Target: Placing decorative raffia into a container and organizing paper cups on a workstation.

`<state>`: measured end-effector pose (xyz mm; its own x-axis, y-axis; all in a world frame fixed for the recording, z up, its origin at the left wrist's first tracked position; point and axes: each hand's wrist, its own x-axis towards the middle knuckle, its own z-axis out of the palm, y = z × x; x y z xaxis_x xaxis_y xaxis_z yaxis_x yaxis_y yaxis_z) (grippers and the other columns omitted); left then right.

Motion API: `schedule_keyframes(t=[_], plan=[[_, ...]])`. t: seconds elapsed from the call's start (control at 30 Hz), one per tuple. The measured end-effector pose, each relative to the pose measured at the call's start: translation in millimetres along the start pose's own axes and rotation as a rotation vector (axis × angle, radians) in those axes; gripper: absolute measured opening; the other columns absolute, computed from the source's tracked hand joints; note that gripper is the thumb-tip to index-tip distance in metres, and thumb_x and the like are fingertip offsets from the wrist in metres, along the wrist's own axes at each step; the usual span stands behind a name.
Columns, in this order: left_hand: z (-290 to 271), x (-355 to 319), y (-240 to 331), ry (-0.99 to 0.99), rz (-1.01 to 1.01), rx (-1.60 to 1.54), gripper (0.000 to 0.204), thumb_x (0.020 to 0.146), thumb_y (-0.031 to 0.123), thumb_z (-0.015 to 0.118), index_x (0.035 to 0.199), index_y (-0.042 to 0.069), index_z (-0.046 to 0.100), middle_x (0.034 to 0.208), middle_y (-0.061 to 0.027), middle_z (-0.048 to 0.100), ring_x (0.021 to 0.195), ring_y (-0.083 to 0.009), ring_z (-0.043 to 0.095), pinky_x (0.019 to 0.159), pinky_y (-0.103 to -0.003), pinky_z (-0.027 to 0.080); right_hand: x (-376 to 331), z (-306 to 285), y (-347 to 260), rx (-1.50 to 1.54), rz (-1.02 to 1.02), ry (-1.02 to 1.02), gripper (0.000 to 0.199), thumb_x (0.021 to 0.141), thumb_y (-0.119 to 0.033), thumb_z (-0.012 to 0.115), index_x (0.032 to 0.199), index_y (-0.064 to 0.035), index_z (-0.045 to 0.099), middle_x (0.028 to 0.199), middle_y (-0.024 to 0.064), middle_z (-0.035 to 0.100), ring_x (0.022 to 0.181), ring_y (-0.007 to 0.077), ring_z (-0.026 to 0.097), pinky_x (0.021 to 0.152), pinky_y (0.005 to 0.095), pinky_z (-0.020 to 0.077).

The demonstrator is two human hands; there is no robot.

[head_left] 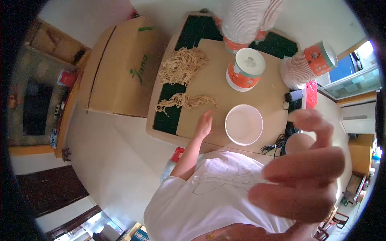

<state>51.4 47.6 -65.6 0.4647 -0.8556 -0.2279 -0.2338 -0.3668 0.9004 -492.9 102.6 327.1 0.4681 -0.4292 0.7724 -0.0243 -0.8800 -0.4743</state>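
My left hand point(204, 125) rests on the cardboard sheet, its fingers drawn together and nothing visible in them. Just beyond it lies a tied bundle of tan, cord-like strands point(185, 102). A larger loose heap of the same strands point(183, 66) sits farther back. To the right of that hand stands a white paper tub point(244, 125), mouth upward, with nothing visible inside. My right hand point(305, 172) is raised close to the camera, large and blurred. Its fingers are apart, and no held thing shows. Behind them is a pale round shape point(298, 143), partly hidden.
An orange-and-white tub point(244, 78) stands upside down beyond the open one. Tall stacks of tubs point(241, 24) rise at the back; another wrapped stack point(309, 64) leans right. A black adapter point(294, 95) and cables point(275, 145) lie at right. A large carton point(120, 68) stands left.
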Motion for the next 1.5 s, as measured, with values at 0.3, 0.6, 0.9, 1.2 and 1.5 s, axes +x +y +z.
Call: schedule_keyframes(t=[0.3,0.6,0.9,1.2,1.5], plan=[[-34,25,-46,0.190,-0.076,0.147,0.029,0.086,0.020,0.056,0.110,0.003,0.057,0.091,-0.0145,0.064,0.084,-0.0288,0.063,0.074,-0.037,0.050,254,321,49,-0.055,0.072,-0.042,0.015,0.074,-0.025,0.065,0.070,-0.0234,0.051,0.071,-0.0049,0.043,0.071,0.0127,0.044,0.085,0.0407,0.0363],[-104,33,-74,0.434,-0.140,0.339,0.016,0.080,0.016,0.058,0.087,0.004,0.064,0.081,-0.0151,0.066,0.078,-0.0296,0.064,0.068,-0.036,0.051,191,237,56,-0.050,0.077,-0.083,0.013,0.077,-0.029,0.061,0.070,-0.0243,0.051,0.068,-0.0066,0.042,0.069,0.0112,0.043,0.082,0.0377,0.0341],[-131,68,-87,0.781,-0.205,0.487,0.015,0.079,0.017,0.063,0.079,0.002,0.060,0.078,-0.0127,0.063,0.075,-0.0295,0.063,0.067,-0.039,0.051,263,292,98,0.025,-0.389,-0.089,0.018,0.082,-0.043,0.051,0.070,-0.0299,0.053,0.062,-0.0092,0.039,0.052,0.0087,0.033,0.062,0.0304,0.0324],[-147,60,-117,0.572,-0.461,0.734,0.028,0.079,0.030,0.067,0.090,0.005,0.059,0.094,-0.0141,0.064,0.089,-0.0319,0.062,0.074,-0.043,0.052,233,237,120,0.115,-0.519,-0.039,0.020,0.082,-0.047,0.051,0.068,-0.0331,0.055,0.061,-0.0120,0.042,0.054,0.0063,0.035,0.062,0.0274,0.0318],[-196,72,-145,0.491,-0.399,0.106,0.017,0.081,0.022,0.062,0.083,0.006,0.069,0.075,-0.0072,0.068,0.069,-0.0233,0.066,0.059,-0.034,0.051,210,214,117,0.187,-0.489,0.045,0.017,0.081,-0.044,0.057,0.067,-0.0355,0.056,0.064,-0.0157,0.048,0.067,0.0036,0.045,0.073,0.0265,0.0316]])
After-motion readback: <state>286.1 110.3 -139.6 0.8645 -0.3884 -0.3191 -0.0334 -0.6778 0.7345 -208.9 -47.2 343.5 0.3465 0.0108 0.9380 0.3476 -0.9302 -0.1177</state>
